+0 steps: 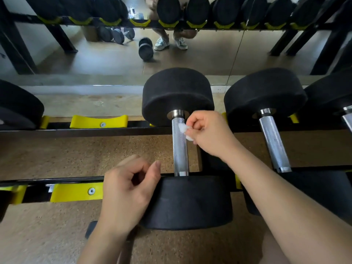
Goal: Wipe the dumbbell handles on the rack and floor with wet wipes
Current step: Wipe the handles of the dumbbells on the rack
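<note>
Wiping the handle near its far end

The right hand (207,134) is pinching a wet wipe (183,130) against the handle (180,147), which is running straight away from the person on the rack (80,191). The left hand (129,189), nearer and loosely curled, is holding nothing.
</note>
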Demonstrator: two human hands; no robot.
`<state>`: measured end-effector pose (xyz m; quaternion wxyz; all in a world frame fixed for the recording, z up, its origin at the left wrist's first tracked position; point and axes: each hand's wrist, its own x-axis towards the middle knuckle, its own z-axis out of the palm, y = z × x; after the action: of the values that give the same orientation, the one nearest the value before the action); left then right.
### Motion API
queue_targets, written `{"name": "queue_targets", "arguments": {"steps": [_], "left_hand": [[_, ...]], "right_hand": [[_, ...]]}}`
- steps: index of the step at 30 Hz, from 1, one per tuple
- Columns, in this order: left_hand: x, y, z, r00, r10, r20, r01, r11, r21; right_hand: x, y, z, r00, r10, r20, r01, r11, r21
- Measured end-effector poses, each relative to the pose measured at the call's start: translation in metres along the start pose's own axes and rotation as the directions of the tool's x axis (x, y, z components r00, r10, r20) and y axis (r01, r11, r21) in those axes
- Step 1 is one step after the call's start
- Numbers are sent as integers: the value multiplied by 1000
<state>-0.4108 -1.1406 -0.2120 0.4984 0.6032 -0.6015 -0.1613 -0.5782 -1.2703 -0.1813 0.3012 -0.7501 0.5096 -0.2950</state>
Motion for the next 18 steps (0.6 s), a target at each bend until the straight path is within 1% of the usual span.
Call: {"name": "queue_targets", "arguments": {"steps": [1,3,4,5,7,8,9,11,12,13,14,15,16,18], "left_hand": [[0,0,0,1000,-9,12,10,1000,-5],[6,1,-1,997,-46,69,45,999,9],[12,4,-2,990,-77,120,72,996,48],[20,8,-2,978,-102,183,84,991,105],[42,14,0,950,-116,289,58,978,202],[54,17,2,943,-116,313,40,970,240],[67,19,4,940,-115,322,23,961,276],[86,20,14,920,-160,356,43,947,317],[92,22,22,899,-206,385,64,934,351],[96,24,31,881,-248,403,66,907,415],[97,26,40,881,-269,388,46,867,497],[99,25,47,901,-261,347,23,826,563],[100,24,52,927,-231,295,10,801,599],[102,19,57,964,-153,217,-3,810,587]], "right_hand": [[-7,2,0,998,12,54,-12,1000,7],[-24,6,-2,977,49,208,-54,998,16],[-28,6,-1,973,52,225,-58,998,23],[-24,6,0,985,40,166,-48,998,43],[-11,1,5,999,4,-42,1,995,98],[-9,-1,6,997,-4,-82,13,993,115],[-10,0,6,999,-6,-52,12,993,118],[-26,5,3,988,25,151,-41,994,106],[-35,9,2,975,61,212,-84,991,100],[-40,14,1,978,99,185,-121,986,115],[-41,20,1,985,140,96,-155,974,164],[-40,23,2,982,191,6,-188,956,225],[-38,26,4,969,245,-41,-224,933,280],[-33,28,8,949,311,-49,-280,903,326]]}}
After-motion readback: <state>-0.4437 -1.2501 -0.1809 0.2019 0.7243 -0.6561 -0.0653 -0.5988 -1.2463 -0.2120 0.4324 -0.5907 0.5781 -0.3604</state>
